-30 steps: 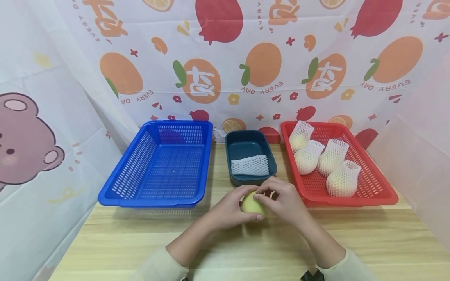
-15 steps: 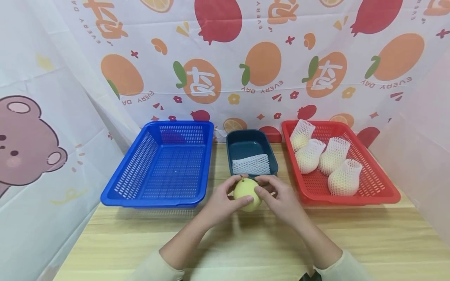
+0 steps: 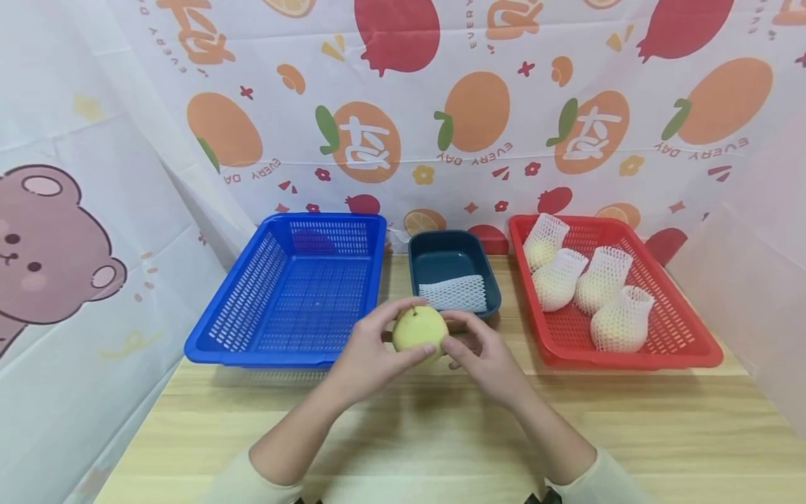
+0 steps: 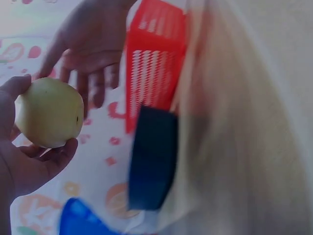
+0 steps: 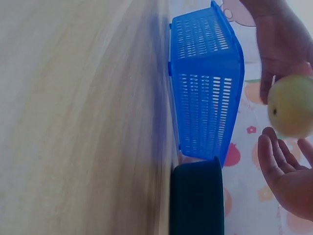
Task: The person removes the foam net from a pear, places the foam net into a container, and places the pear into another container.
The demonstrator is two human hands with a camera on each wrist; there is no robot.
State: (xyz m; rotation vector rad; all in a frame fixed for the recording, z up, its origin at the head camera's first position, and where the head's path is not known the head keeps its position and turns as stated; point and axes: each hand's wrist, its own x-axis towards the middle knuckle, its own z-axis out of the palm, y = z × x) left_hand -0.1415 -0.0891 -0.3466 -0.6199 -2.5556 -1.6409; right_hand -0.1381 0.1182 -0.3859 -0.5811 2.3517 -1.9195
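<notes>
A pale yellow-green pear [image 3: 418, 329] with a short stem is raised in front of the small dark green tray [image 3: 447, 260]. My left hand [image 3: 365, 357] grips it from the left, thumb in front and fingers behind. My right hand [image 3: 488, 360] is at the pear's right side, thumb and fingers spread. In the right wrist view, the fingers of this hand [image 5: 288, 183] are loosely extended just below the pear [image 5: 292, 105]. The left wrist view shows the pear [image 4: 51, 113] between the left thumb and fingers. A white foam net sleeve [image 3: 455, 294] lies flat in the tray.
A blue plastic basket [image 3: 283, 358] stands at the left of the wooden table [image 3: 403, 448]. On the right, a red basket [image 3: 630, 360] holds several pears in white foam nets [image 3: 620, 325]. A fruit-print curtain [image 3: 403, 91] hangs behind.
The pear has risen and moved left with my left hand, its stem turning toward the camera. My right hand has eased its curled fingers and followed slightly up and left.
</notes>
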